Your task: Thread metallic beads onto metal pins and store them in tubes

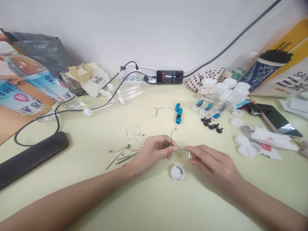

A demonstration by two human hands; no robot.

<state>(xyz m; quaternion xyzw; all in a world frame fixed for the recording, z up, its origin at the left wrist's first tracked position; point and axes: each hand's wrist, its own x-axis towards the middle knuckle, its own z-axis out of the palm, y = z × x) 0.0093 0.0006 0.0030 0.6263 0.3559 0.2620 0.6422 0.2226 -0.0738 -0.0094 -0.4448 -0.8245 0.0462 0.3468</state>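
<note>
My left hand (156,150) pinches a small green piece (170,145) from which a thin bent metal wire (171,136) rises. A thin metal rod (183,149) with a bent end runs from my left fingertips to the fingers of my right hand (211,160), which are closed on it. Below the hands stands a small round white cap (177,173) with tiny shiny bits inside. Left of my left hand lie several metal rods (127,158) and bent wires. Behind the hands is a row of blue metal parts (178,120).
Black wing-shaped pieces (211,125) and clear tubes (223,96) with white caps stand or lie at the right, near a phone (279,118). Bottles (40,77), a black case (33,157) and a cable are at the left. A power strip (139,78) lies along the wall.
</note>
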